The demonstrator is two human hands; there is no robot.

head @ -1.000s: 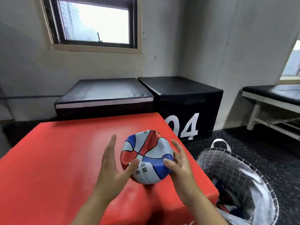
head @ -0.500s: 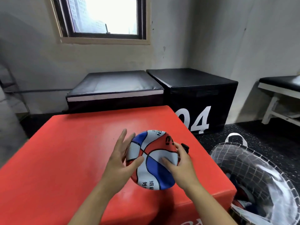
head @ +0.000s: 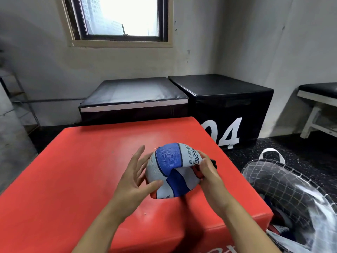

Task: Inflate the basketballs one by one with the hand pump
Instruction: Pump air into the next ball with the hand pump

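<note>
A deflated, dented basketball point(head: 169, 170) in blue, white and red sits between both hands above the red padded box point(head: 76, 172). My left hand point(head: 135, 172) cups its left side with spread, straight fingers and the thumb pressed against its lower front. My right hand point(head: 207, 170) grips the ball's right side, fingers curled around its crumpled edge. A small black object point(head: 213, 163), possibly the pump, peeks out behind my right hand on the box. Most of it is hidden.
A mesh-sided bag point(head: 291, 194) holding more balls stands on the floor at the right of the red box. Two black padded boxes point(head: 218, 99), one marked 04, stand behind. A white bench point(head: 317, 99) is at the far right.
The ball has been turned in my hands: its blue panel now faces up where red and white showed before. My view has shifted closer and slightly left.
</note>
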